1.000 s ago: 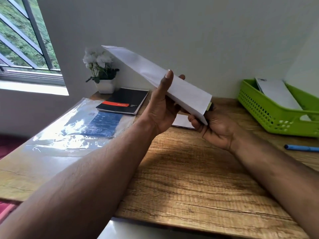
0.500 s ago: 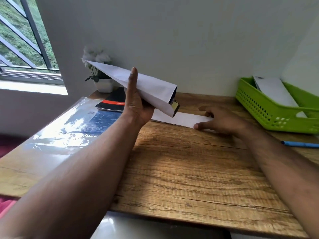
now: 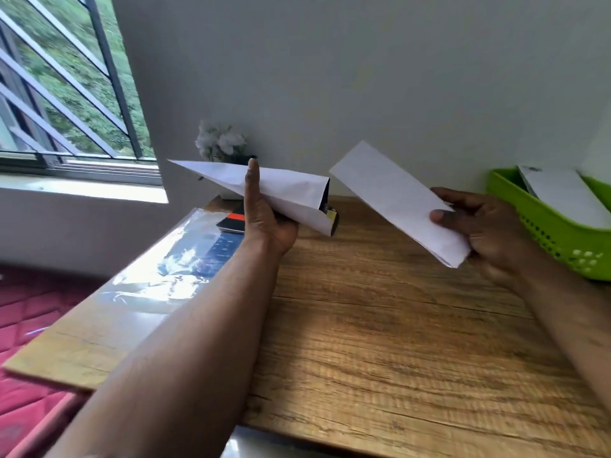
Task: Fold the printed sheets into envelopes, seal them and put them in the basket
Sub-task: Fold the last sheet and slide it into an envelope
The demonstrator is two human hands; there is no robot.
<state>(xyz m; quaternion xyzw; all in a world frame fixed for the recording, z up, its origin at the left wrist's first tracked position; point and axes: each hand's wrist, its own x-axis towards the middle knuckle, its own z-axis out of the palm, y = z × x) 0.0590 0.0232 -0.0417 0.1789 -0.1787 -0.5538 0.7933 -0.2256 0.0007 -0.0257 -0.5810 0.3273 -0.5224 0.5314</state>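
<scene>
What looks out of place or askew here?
Little. The envelope in the left hand has a small dark and yellow object showing at its open end. The envelope in the basket leans over the rim.

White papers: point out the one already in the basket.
The white envelope leaning inside the green basket, far right. The open envelope is in the left hand, the folded sheet in the right hand.

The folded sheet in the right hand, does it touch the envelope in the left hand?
Apart. The head view shows wall and table between the folded sheet, held by the right hand, and the open end of the envelope, held by the left hand.
</scene>
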